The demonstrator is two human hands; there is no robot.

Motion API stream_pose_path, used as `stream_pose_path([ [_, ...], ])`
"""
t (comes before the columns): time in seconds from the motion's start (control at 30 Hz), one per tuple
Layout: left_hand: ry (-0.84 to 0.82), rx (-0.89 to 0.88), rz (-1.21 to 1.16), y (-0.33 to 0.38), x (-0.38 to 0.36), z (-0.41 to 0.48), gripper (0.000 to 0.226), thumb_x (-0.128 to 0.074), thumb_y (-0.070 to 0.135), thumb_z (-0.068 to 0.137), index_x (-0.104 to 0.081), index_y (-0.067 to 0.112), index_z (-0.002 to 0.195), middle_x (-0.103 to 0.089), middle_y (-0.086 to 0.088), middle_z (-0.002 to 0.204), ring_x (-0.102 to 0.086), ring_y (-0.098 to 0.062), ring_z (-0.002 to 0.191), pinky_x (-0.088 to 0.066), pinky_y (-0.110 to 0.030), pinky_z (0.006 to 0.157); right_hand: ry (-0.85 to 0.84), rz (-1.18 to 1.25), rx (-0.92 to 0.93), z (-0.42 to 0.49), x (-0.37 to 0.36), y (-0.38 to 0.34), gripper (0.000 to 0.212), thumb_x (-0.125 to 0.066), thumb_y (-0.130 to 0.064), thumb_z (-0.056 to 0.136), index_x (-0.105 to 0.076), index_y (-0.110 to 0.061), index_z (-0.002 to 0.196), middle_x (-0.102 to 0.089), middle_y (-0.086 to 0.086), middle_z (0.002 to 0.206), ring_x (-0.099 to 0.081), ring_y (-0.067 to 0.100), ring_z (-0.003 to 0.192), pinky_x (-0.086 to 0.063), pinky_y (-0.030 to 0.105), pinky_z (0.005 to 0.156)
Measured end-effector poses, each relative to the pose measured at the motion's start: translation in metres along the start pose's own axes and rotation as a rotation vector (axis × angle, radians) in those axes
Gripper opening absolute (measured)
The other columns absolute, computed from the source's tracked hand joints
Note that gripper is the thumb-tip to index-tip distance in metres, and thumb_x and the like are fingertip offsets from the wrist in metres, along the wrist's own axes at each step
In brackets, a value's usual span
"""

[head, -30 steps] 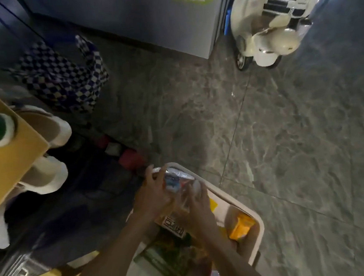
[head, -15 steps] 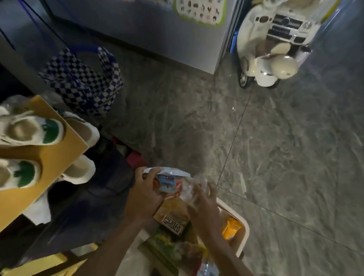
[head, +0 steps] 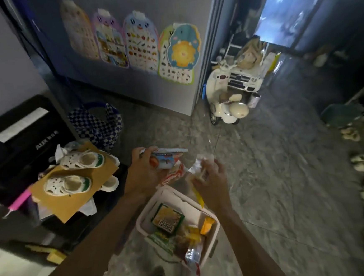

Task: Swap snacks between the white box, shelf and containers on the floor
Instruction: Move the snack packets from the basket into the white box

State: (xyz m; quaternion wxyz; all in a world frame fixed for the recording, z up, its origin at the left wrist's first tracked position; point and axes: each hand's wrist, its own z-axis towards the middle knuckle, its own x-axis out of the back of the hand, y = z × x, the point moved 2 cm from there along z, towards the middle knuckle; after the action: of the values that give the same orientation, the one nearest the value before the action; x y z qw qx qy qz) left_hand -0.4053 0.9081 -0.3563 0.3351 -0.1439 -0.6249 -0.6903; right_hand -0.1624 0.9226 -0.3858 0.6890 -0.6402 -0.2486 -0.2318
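Now, L hand point(head: 143, 173) gripping packet point(head: 167, 158) above box point(head: 143, 217), long axis level, pointing right, R hand point(head: 210, 179) pinching clear wrapper point(head: 197, 166) beside it, box on floor point(head: 266, 174) w/ green pack point(head: 168, 219), orange pack point(head: 206, 225), other snacks.
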Motion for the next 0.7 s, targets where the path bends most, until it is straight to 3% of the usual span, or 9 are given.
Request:
stream_pose_path([
  [0.1,0.039,-0.069,-0.002,0.024,0.023,-0.008,0.091,-0.078,0.077,0.069,-0.057,0.023,0.139,-0.039,-0.002,0.142,-0.058,-0.011,0.107,-0.059,-0.032,0.094,0.038,0.043,0.047,-0.013,0.030,-0.023,0.067,-0.088,-0.035,0.082,-0.058,-0.032,0.142,-0.034,0.008,0.161,-0.059,0.031,0.129,-0.058,0.041,0.099],
  [0.17,0.073,-0.087,0.039,0.035,0.036,-0.017,0.090,-0.080,0.076,0.070,-0.057,0.023,0.139,-0.040,-0.004,0.143,-0.056,-0.010,0.107,-0.060,-0.032,0.094,0.052,0.041,0.084,-0.021,0.044,-0.033,0.068,-0.086,-0.041,0.082,-0.059,-0.030,0.143,-0.037,0.011,0.159,-0.059,0.033,0.128,-0.058,0.040,0.098],
  [0.23,0.124,-0.104,0.089,0.042,0.048,-0.031,0.103,-0.066,0.093,0.067,-0.058,0.020,0.140,-0.043,-0.007,0.143,-0.056,-0.010,0.108,-0.056,-0.024,0.089,0.064,0.027,0.145,-0.031,0.056,-0.043,0.071,-0.077,-0.058,0.079,-0.060,-0.030,0.142,-0.042,0.012,0.155,-0.060,0.032,0.126,-0.058,0.039,0.097],
  [0.3,0.172,-0.097,0.103,0.045,0.061,-0.047,0.106,-0.063,0.096,0.065,-0.059,0.021,0.139,-0.046,-0.007,0.140,-0.058,-0.010,0.107,-0.056,-0.024,0.087,0.071,0.024,0.206,-0.039,0.063,-0.053,0.072,-0.070,-0.066,0.077,-0.062,-0.029,0.139,-0.047,0.010,0.150,-0.061,0.030,0.121,-0.060,0.044,0.094],
  [0.37,0.204,-0.060,0.107,0.052,0.081,-0.068,0.089,-0.081,0.077,0.071,-0.059,0.025,0.138,-0.046,-0.003,0.138,-0.060,-0.013,0.109,-0.061,-0.035,0.091,0.035,0.029,0.241,-0.047,0.066,-0.068,0.069,-0.077,-0.058,0.081,-0.061,-0.027,0.140,-0.045,0.009,0.152,-0.059,0.024,0.118,-0.059,0.041,0.093],
  [0.47,0.262,0.004,0.127,0.052,0.118,-0.106,0.076,-0.092,0.051,0.076,-0.059,0.025,0.140,-0.043,-0.004,0.143,-0.054,-0.014,0.117,-0.054,-0.035,0.100,-0.027,0.038,0.337,-0.059,0.055,-0.094,0.066,-0.087,-0.040,0.084,-0.061,-0.024,0.143,-0.044,0.011,0.153,-0.059,0.025,0.119,-0.055,0.036,0.090],
  [0.6,0.376,0.139,0.169,0.036,0.181,-0.164,0.076,-0.092,0.049,0.076,-0.059,0.029,0.142,-0.040,-0.004,0.146,-0.060,-0.021,0.119,-0.055,-0.040,0.103,-0.174,0.045,0.456,-0.082,0.019,-0.143,0.069,-0.086,-0.038,0.087,-0.058,-0.020,0.147,-0.038,0.009,0.158,-0.052,0.016,0.122,-0.038,0.020,0.088],
  [0.7,0.441,0.302,0.176,0.020,0.230,-0.208,0.078,-0.093,0.049,0.077,-0.057,0.031,0.144,-0.038,0.001,0.146,-0.059,-0.016,0.116,-0.058,-0.037,0.102,-0.284,0.095,0.549,-0.107,-0.020,-0.181,0.074,-0.084,-0.043,0.087,-0.052,-0.023,0.151,-0.033,0.006,0.157,-0.053,0.022,0.129,-0.043,0.025,0.091],
])
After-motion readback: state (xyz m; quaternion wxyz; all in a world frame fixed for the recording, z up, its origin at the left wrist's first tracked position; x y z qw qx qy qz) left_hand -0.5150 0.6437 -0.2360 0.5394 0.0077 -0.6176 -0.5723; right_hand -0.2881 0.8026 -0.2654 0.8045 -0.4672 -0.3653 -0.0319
